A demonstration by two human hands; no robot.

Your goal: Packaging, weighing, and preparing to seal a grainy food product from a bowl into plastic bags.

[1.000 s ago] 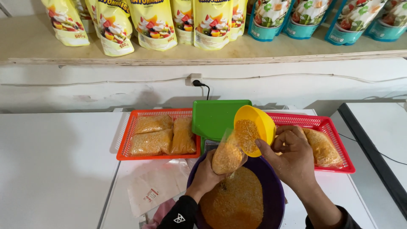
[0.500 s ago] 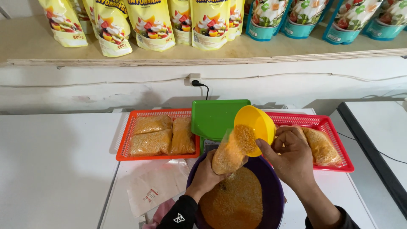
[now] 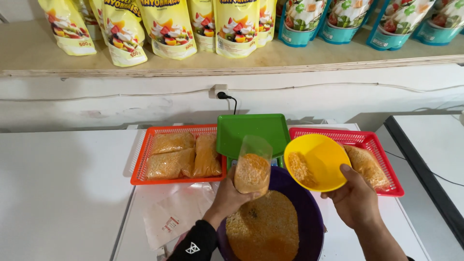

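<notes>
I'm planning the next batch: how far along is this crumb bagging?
Done: filled bags lie in the orange tray and the red tray. In hand: left hand holds a half-full clear bag; right hand holds a yellow bowl with a few crumbs. Left: many crumbs in the purple basin.

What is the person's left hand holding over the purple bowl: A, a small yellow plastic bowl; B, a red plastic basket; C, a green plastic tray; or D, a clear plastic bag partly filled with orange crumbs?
D: the left hand grips a clear plastic bag partly filled with orange crumbs upright above the round purple plastic bowl, while the right hand holds the small yellow plastic bowl.
</notes>
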